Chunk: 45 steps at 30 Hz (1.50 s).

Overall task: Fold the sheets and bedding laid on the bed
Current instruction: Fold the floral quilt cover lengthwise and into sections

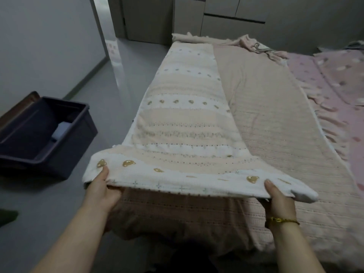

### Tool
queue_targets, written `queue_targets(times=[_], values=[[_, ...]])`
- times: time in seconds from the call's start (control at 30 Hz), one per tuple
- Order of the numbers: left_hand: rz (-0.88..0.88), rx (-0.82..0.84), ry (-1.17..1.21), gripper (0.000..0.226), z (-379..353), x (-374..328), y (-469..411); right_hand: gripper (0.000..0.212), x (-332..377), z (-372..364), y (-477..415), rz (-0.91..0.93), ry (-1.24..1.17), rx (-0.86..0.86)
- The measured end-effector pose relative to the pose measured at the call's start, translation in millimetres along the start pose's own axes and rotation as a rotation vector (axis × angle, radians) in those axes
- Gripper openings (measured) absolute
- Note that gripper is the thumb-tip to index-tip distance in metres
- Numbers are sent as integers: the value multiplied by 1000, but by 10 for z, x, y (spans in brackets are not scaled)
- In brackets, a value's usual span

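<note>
Gripping bear-print blanket [183, 131] edge — left hand [100, 189], right hand [275, 196].

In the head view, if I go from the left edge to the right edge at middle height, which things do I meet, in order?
In order: dark plastic bin → bear-print blanket → beige quilt → pink ruffled sheet.

no readable text, labels, brands or numbers. blanket [187, 125] has only bear and star prints, no letters. bin [74, 154] on the floor off the bed's left edge: no legible marking.
</note>
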<state>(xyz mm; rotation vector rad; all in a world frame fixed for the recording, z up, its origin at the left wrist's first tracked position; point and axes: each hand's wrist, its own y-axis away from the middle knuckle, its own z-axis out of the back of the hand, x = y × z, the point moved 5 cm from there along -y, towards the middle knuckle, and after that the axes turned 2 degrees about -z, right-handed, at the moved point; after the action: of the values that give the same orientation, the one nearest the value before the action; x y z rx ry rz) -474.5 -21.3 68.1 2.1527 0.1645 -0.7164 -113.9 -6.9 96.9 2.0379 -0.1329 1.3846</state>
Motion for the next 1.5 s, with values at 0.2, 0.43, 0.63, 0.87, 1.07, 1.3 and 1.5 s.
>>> queue_targets(times=[0.2,0.43,0.63,0.87,1.07,1.3,1.5], values=[[149,-64,-50,43,-71,-4,-241,39,-262,-18,-276,-397,109,-45],[104,-116,-130,41,-684,-135,-539,39,-56,-405,-739,-491,36,-42],[137,-171,-135,43,-1253,-305,-1125,40,241,-946,-1376,-483,105,32],[-83,-19,-465,41,-2016,-380,-1787,31,317,-1705,-2293,-273,427,197],[-502,369,-2051,64,-1530,525,-2306,58,-721,-1765,-2361,332,1745,405],[-436,945,-2546,88,-925,1321,-2614,75,-2122,-1732,-2084,463,2036,772],[-662,862,-2431,113,-1050,1156,-2651,73,-2023,-1617,-2183,407,2043,793]])
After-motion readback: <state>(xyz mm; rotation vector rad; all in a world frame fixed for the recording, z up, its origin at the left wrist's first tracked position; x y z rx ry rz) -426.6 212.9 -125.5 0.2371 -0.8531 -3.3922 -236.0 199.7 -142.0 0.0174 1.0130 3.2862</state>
